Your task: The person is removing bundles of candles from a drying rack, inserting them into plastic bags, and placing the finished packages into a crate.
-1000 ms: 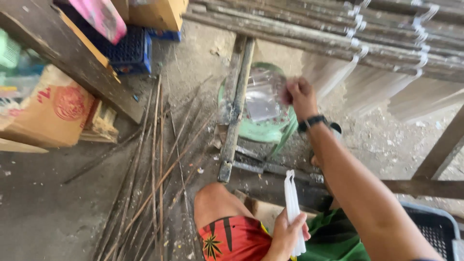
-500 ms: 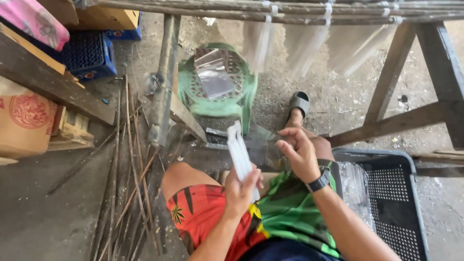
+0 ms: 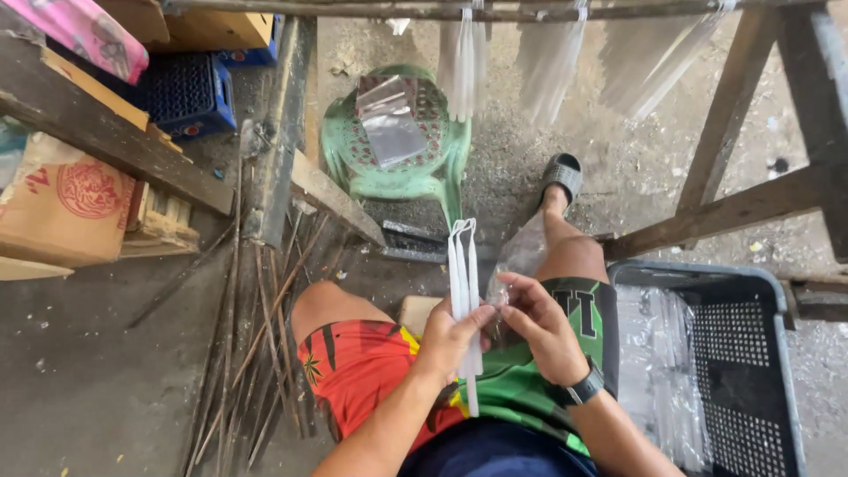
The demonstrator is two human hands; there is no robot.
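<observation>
Gripping a bundle of white candles [image 3: 463, 291] at lower centre, the left hand [image 3: 450, 336] has risen from the lap, while the right hand [image 3: 541, 322] — back from the green stool [image 3: 397, 146] — pinches a clear plastic bag [image 3: 521, 256] beside them, bagging apparently underway.

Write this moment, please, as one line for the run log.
left hand: holds white candles upright | right hand: holds clear plastic bag | green stool: more bags on it | black crate: beside right leg
</observation>
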